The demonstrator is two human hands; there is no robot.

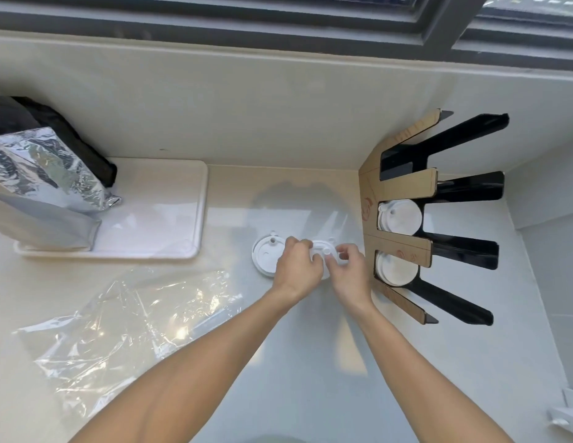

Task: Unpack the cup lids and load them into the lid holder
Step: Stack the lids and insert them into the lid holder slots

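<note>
Two stacks of white cup lids lie on the counter in front of me. The left stack (265, 255) sits free beside my left hand (297, 266). My left hand and my right hand (347, 268) both grip the right stack of lids (322, 247), fingers curled over its top; most of it is hidden under them. A thin clear wrap (333, 220) rises behind that stack. The lid holder (403, 187), brown card over black dividers, stands at the right. Its two nearer slots hold white lids (402, 215), and the far slot is dark.
An empty crumpled clear plastic bag (128, 327) lies on the counter at the left. A white tray (170, 206) at the back left carries a silver foil bag (45, 174) and a black bag. A wall and a window frame close the back.
</note>
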